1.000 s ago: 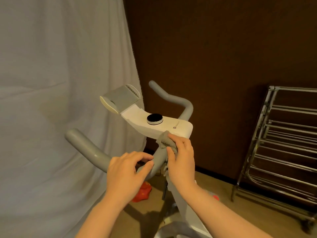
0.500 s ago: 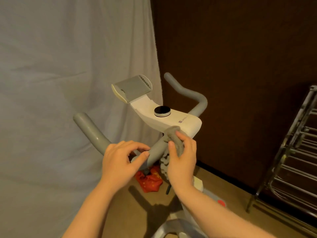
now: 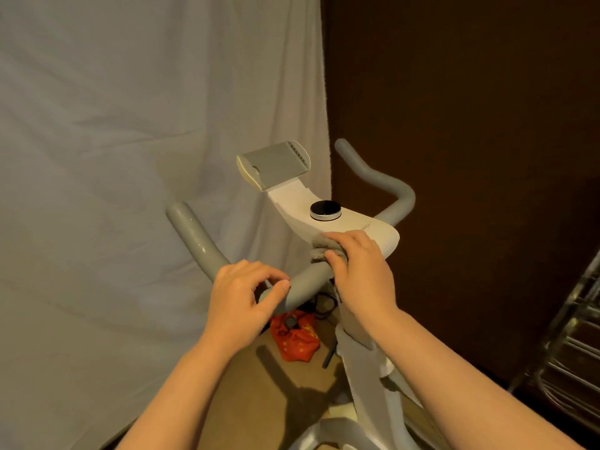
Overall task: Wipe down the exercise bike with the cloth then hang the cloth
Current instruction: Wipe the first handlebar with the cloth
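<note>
**Cloth at console edge, both hands on the handlebar**

Exercise bike [image 3: 354, 349]: white frame and white console [image 3: 344, 227], grey handlebar [image 3: 302, 282] with 2 upturned horns, a black round knob [image 3: 325, 210] on the console top, and a grey ribbed holder [image 3: 276, 164] at the console's far end.

Cloth [image 3: 324, 248]: grey, bunched, lying where the handlebar meets the near edge of the console. It is touching both surfaces and is largely covered by the right hand.

Right hand [image 3: 360, 271]: fingers curled over the cloth, gripping it and pressing it against the console edge and bar.

Left hand [image 3: 242, 297]: fingers and thumb curled round the handlebar just left of the cloth, gripping the bar. The 2 hands are near each other, not touching.

Surroundings: a pale sheet [image 3: 130, 157] hangs at left, a dark wall [image 3: 470, 125] at right. A red item [image 3: 297, 341] lies on the floor beneath the handlebar. A metal rack [image 3: 571, 352] stands at the right edge, partly out of view and blurred.
</note>
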`<state>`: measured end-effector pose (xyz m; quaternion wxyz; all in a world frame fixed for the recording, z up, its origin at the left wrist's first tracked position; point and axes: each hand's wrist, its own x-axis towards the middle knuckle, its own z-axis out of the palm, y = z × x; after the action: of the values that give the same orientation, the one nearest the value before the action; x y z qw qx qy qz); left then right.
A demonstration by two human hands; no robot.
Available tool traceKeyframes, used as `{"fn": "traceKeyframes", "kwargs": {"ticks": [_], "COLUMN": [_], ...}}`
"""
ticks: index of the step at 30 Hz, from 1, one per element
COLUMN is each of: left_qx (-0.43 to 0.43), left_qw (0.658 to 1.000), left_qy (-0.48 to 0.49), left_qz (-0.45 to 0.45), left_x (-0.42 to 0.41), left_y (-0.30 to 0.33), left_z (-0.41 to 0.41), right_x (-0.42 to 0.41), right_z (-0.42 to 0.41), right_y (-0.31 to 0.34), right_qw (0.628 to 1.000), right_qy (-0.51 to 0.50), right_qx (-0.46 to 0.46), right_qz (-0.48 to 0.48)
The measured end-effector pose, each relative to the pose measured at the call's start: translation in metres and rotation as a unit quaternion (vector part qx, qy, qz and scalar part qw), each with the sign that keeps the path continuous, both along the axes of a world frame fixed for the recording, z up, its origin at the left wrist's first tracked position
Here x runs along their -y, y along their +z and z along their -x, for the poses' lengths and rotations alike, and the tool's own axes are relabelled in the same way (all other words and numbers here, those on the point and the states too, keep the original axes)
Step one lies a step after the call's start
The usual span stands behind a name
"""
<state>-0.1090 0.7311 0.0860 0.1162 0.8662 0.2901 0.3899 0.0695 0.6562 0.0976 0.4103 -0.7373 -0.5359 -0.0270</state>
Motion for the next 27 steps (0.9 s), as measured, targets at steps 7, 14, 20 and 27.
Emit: {"fn": "traceKeyframes", "kwargs": {"ticks": [7, 14, 20, 27], "left_qx": [0.04, 0.147, 0.093, 0.073], "left_qw": [0.998, 0.985, 0.993, 0.992], "left_qy": [-0.008, -0.006, 0.002, -0.053], "left_qz": [0.037, 0.095, 0.076, 0.085], "left_x": [0.018, 0.01, 0.003, -0.021], "left_y": [-0.013, -0.015, -0.022, -0.014], "left_z": [0.01, 0.034, 0.049, 0.063], "right_x": [0.001, 0.009, 0.007, 0.005], "right_z": [0.004, 0.051, 0.087, 0.111], "right_y": [-0.004, -0.01, 0.009, -0.013], "right_qw": [0.999, 0.998, 0.999, 0.987], "right_qy": [0.041, 0.038, 0.021, -0.116], "right_qx": [-0.005, -0.001, 0.037, -0.069], "right_qz": [-0.021, -0.046, 0.023, -0.087]}}
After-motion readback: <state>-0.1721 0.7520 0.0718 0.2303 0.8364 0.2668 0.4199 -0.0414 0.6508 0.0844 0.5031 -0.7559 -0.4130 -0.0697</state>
